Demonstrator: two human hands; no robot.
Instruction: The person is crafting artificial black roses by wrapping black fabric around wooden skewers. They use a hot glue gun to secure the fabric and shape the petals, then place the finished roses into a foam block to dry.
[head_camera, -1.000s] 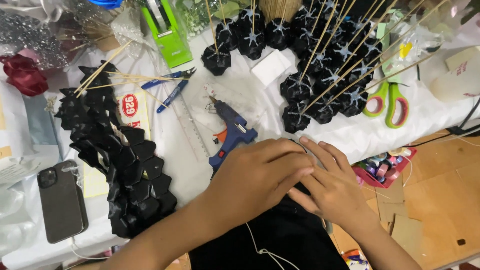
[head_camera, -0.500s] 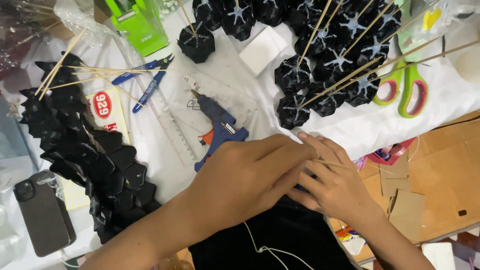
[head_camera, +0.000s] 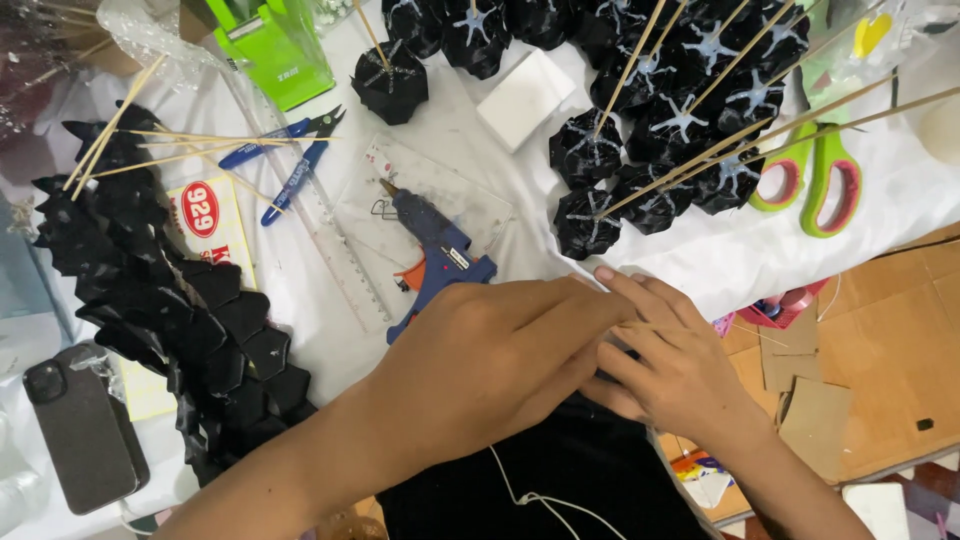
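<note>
Head view: my left hand (head_camera: 490, 350) and right hand (head_camera: 670, 360) press together with fingers curled on black fabric (head_camera: 570, 470) at 6 o'clock; what they pinch, I can't tell. White-covered table (head_camera: 480, 230): blue glue gun (head_camera: 435, 260) at center, green scissors (head_camera: 810, 180) at 2 o'clock, phone (head_camera: 85, 425) at 8 o'clock.

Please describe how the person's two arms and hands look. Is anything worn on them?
Both forearms are bare as far as the picture shows: no sleeves, gloves, watch or bracelet. The left hand and right hand show no rings, and the fingernails are short and unpainted.
</note>
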